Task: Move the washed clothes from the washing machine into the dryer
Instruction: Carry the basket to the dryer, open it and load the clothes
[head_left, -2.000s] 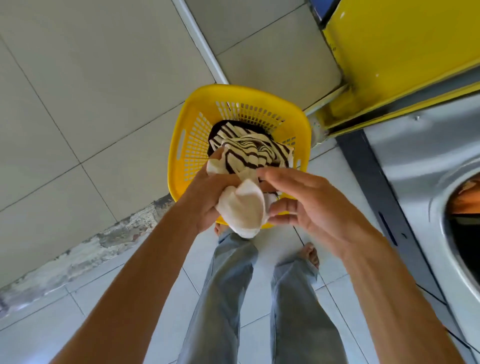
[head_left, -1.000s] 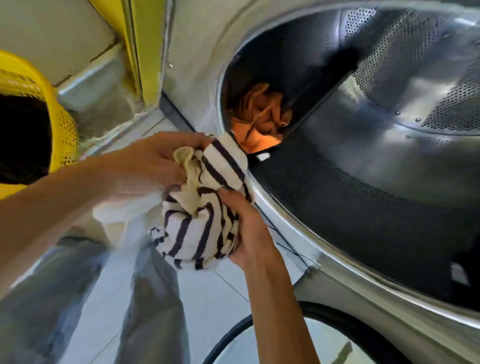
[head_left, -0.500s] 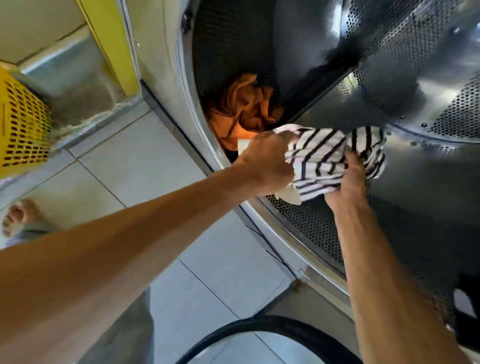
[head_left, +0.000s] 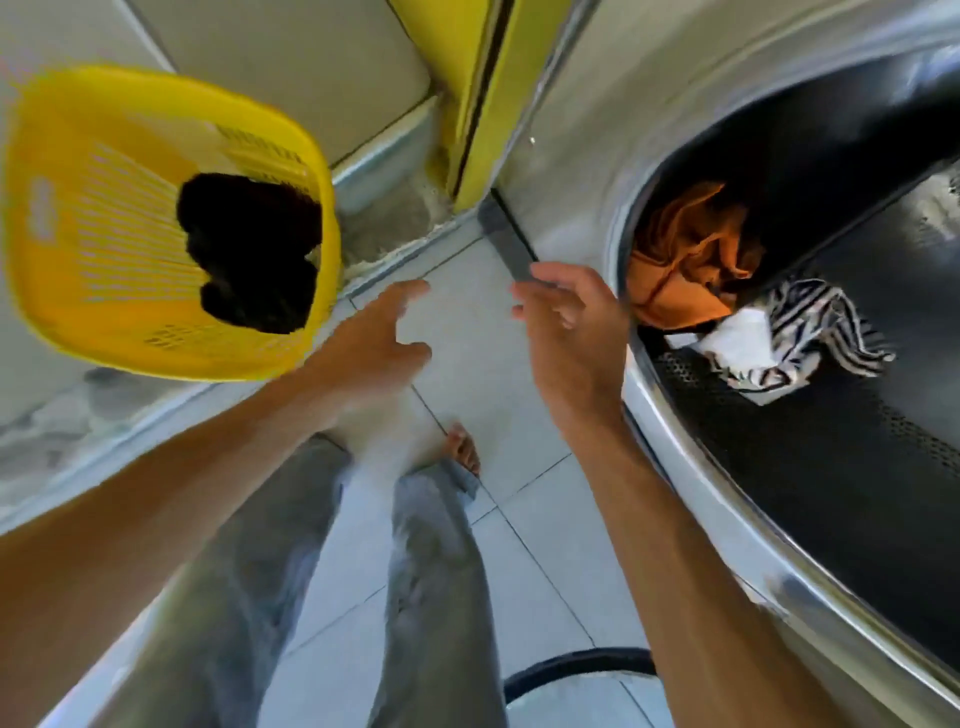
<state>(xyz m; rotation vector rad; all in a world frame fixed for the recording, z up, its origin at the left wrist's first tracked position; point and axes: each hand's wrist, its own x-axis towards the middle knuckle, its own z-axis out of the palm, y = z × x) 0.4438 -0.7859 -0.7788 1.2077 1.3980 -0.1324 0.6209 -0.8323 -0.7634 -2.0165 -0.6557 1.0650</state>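
From the head view, we see the striped garment (head_left: 795, 332) lying in the dryer drum (head_left: 831, 467) beside orange clothes (head_left: 685, 260). Our left hand (head_left: 374, 343) and right hand (head_left: 571, 332) hang empty, fingers loosely spread. Dark laundry (head_left: 249, 249) waits in the yellow basket (head_left: 78, 208).

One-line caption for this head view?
Both hands, left and right, empty between yellow basket and drum holding striped garment.

pale tiled floor (head_left: 467, 332), yellow panel (head_left: 483, 98)
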